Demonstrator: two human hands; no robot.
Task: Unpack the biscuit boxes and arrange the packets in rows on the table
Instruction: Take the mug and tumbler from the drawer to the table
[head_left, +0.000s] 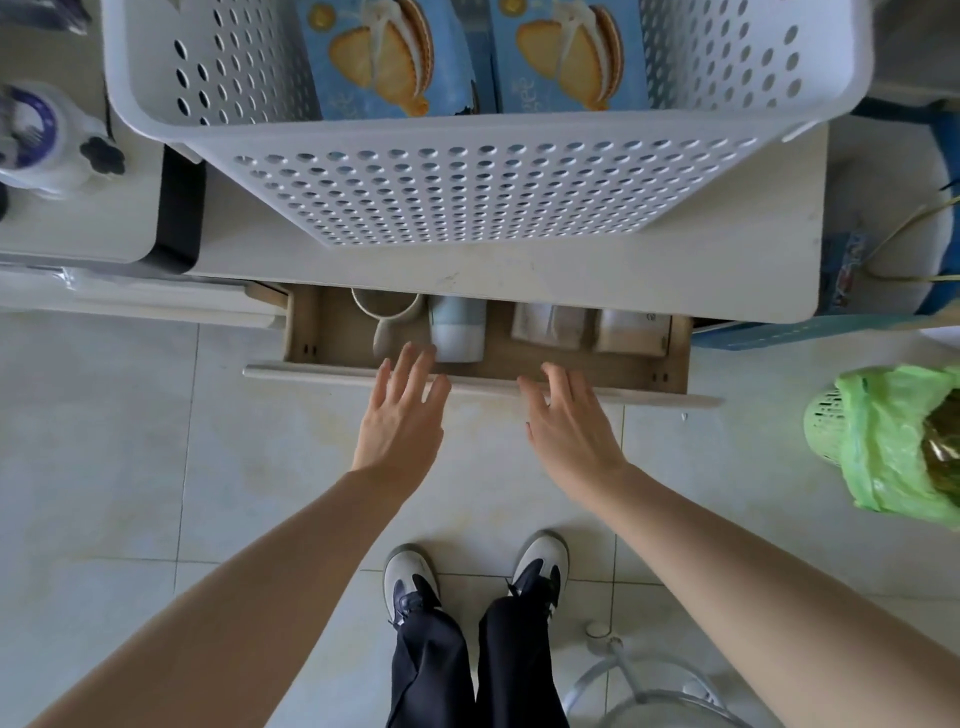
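Observation:
Two blue biscuit boxes (395, 57) (571, 52) stand side by side inside a white perforated basket (467, 192) on the pale table (519, 265). Below the table edge a drawer (467, 384) is pulled out. My left hand (402, 415) is open with its fingers spread, fingertips at the drawer's front panel. My right hand (569, 421) is open too, fingers resting at the same front panel, a little to the right. Neither hand holds anything.
Inside the drawer lie a mug (387, 312), a white-blue bottle (457, 327) and paper packets (550, 325). A green bag over a bin (893, 441) stands on the floor at the right. A white appliance (47, 135) sits at left. My shoes (472, 577) are below.

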